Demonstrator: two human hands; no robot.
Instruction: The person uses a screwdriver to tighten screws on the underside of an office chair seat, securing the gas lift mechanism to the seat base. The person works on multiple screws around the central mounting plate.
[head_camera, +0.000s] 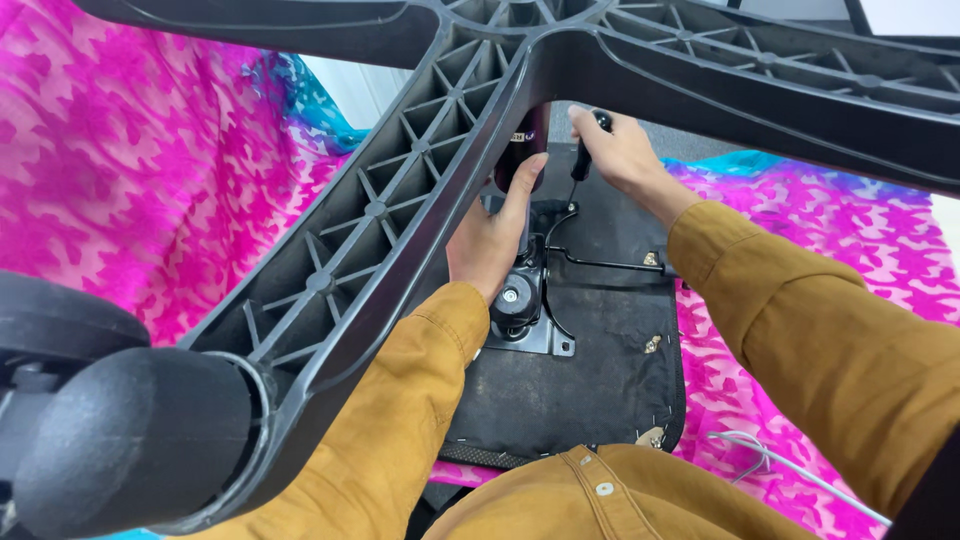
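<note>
Hands in mustard-yellow sleeves work under an office chair that lies upside down. The chair's black star base (400, 190) fills the top of the view, with plastic ribs like little triangles along each leg. A round black caster wheel (120, 440) sits big and close at the bottom left.

The left hand (495, 235) reaches up past one leg of the base. Its fingers are straight and close together, and they press flat against the dark gas cylinder (522, 150) in the middle. The thumb is hidden, so I cannot tell if it wraps around.

The right hand (615, 150) is curled tight around the black knob of a thin lever (580, 175). The lever runs down to the metal seat mechanism (525, 300), which is bolted to the seat's underside (590, 370). That underside is covered in black cloth, with small metal fittings near its right edge.

The cylinder stands between the two hands, just above the mechanism. The hands are near each other but do not touch.

Bright pink cloth with blue edges (120, 180) lies under the chair on both sides. A white cable (770, 460) curls on the pink cloth at the lower right, maybe a charger cord.
</note>
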